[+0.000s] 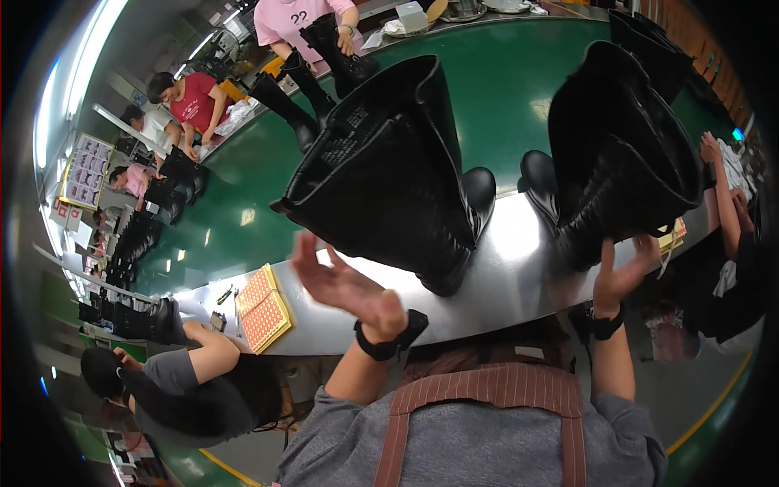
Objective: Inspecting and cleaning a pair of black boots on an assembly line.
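Observation:
Two tall black boots stand on a shiny metal ledge (pixel 503 268) in front of me, toes pointing at each other. My left hand (pixel 341 284) is open with spread fingers, palm up, just below the left boot (pixel 389 178) and apart from it. My right hand (pixel 621 272) touches the lower back of the right boot (pixel 625 154), fingers laid against its shaft. Both wrists wear black bands. I wear a grey top and a brown striped apron.
A green conveyor belt (pixel 503 81) runs behind the ledge with more black boots (pixel 288 101) on it. Several people work along its far side and left. A co-worker (pixel 178 381) sits at my left near orange sheets (pixel 264 308). Another person's arm (pixel 726 203) is at right.

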{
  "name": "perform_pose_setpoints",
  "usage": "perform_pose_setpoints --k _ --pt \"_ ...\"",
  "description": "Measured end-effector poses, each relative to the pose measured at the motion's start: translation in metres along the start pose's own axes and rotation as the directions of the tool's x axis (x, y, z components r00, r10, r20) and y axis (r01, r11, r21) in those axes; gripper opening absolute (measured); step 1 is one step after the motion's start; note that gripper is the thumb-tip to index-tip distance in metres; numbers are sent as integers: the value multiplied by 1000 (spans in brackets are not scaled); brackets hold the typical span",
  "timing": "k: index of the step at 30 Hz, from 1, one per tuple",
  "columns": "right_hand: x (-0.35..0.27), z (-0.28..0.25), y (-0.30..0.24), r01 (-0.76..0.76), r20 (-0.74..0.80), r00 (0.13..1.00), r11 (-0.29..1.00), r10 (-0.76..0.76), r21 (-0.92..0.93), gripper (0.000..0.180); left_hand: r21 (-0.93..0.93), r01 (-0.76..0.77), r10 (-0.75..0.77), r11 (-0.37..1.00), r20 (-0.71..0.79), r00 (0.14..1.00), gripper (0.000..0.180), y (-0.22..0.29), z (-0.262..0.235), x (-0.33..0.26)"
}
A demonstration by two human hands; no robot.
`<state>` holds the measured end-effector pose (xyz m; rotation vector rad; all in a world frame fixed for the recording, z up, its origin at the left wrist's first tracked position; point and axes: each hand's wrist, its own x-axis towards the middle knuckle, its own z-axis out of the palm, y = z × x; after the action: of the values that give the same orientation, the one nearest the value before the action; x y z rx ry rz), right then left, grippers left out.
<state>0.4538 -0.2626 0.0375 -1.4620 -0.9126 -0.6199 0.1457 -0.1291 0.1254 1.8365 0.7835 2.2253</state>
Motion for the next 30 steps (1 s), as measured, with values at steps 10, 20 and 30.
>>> perform_pose_setpoints --k 10,20,30 --pt "10 49 -102 -478 752 650 711 -108 515 89 524 -519 -21 675 718 696 58 107 12 110" --pt "17 100 -144 -381 757 651 837 -59 392 53 -66 -493 276 867 888 367 37 130 -58 92" --pt "25 115 -92 -631 885 465 696 -15 343 32 -141 -458 354 878 835 421 48 107 -74 93"
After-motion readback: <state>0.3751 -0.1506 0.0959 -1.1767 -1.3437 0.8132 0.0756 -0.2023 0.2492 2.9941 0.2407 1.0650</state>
